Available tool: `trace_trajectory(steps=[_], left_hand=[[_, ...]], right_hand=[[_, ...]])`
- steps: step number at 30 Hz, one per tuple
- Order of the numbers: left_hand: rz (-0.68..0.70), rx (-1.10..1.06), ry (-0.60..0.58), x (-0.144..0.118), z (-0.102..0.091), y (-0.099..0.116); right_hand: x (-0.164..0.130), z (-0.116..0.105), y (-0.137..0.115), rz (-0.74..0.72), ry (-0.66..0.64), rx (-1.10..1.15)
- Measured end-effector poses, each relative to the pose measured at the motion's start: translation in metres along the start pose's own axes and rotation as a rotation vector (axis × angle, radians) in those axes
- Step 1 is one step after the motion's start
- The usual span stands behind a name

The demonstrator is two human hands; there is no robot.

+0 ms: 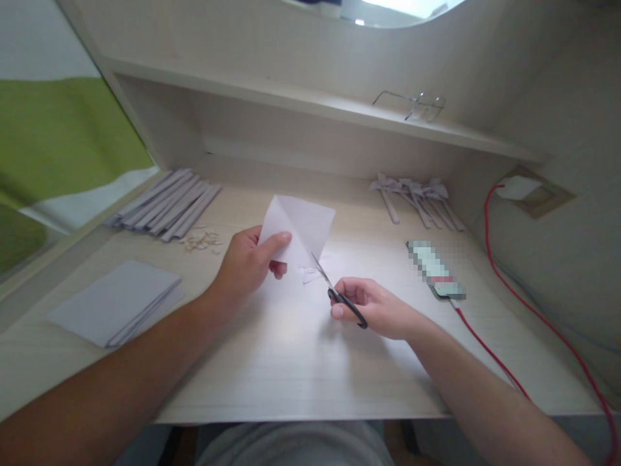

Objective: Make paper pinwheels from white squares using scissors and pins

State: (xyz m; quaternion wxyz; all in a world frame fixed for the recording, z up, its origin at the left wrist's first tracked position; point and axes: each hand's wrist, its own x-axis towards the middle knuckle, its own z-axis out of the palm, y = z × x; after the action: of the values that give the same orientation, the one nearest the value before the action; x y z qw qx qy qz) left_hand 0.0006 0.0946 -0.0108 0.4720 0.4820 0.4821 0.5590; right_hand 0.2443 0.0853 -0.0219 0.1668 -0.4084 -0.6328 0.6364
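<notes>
— While the left hand pinches that folded white paper sheet by its lower left edge, thumb on top, where does it sit over the pale wood-grain desk?

— Lifted just above the desk's middle, tilted up. The right hand is closed through the loops of small black-handled scissors, whose blades reach the sheet's lower edge; whether they are biting in, I cannot tell.

— And the rest of the desk?

— Toward its far left corner lies a row of long grey folded paper strips, with little pale paper scraps just beside them. Near the left edge rests a flat stack of grey paper sheets. Toward the far right lies a cluster of small grey folded paper pieces with stems.

— Something is plugged in?

— A blurred phone lies on the desk's right side, a red cable touching its near end; the cable loops up to a white plug in the wall socket on the right wall.

— Above the desk?

— A pale shelf runs along the back, with thin wire-framed glasses on its right part. Left of the desk, a green and white surface shows.
</notes>
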Motion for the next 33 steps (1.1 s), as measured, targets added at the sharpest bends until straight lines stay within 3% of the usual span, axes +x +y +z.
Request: trace_trajectory(steps=[14,33], left_hand=[[-0.026,-0.088,-0.030,0.0005,0.0017,-0.0017],[-0.014,0.042,-0.035,0.0005,-0.0009,-0.0043]], right_hand=[[0.0030,0.0058,0.0031,0.018,-0.028,0.039],[0.0035,0.0050,0.0044,-0.007,-0.035,0.001]])
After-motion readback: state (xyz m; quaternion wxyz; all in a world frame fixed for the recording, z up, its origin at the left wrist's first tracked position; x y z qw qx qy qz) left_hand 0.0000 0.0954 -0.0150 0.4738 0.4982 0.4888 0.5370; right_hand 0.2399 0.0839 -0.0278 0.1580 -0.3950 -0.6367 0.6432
